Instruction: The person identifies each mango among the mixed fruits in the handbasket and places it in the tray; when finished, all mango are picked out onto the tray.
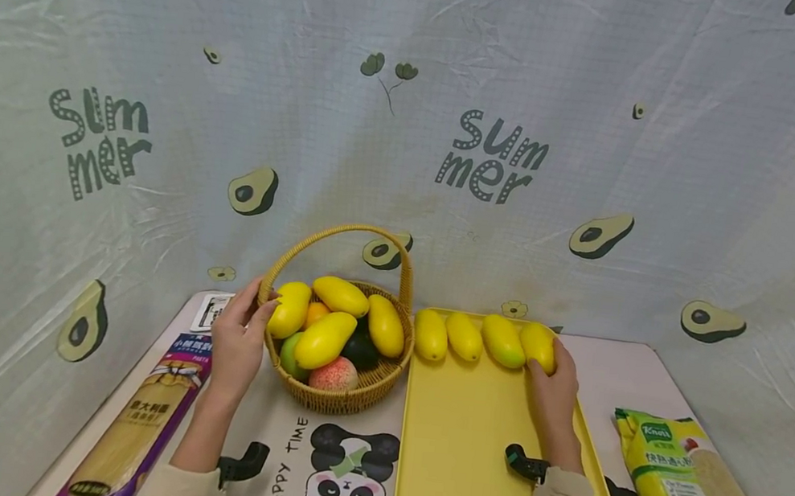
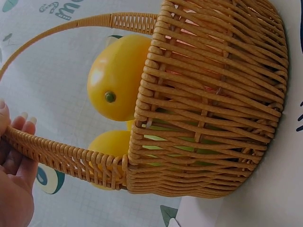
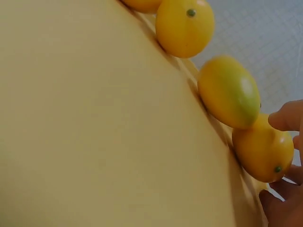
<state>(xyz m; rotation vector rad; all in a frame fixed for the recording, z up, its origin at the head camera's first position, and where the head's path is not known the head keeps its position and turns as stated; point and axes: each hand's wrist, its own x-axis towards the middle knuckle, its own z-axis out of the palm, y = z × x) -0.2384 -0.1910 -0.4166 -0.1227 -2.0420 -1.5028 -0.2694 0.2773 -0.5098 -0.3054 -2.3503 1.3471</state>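
Note:
My left hand (image 1: 241, 330) holds the handle of a wicker basket (image 1: 341, 400) low on its left side; in the left wrist view the thumb and fingers curl round the handle (image 2: 66, 163). Inside the basket, several yellow mangoes (image 1: 340, 296) lie with a peach (image 1: 334, 374), an orange fruit, a green one and a dark one. At the back of a yellow tray (image 1: 472, 442), mangoes stand in a row. My right hand (image 1: 556, 386) grips the rightmost mango (image 3: 262, 146), thumb on one side and fingers on the other. Beside it sits a greenish-yellow mango (image 3: 229, 92).
Left of the basket lies a purple pasta pack (image 1: 143, 415), with a white card (image 1: 211, 312) behind it. A yellow-green Knorr bag (image 1: 702, 490) is right of the tray. A panda print (image 1: 347, 485) marks the table mat in front; a printed curtain (image 1: 380, 141) hangs close behind.

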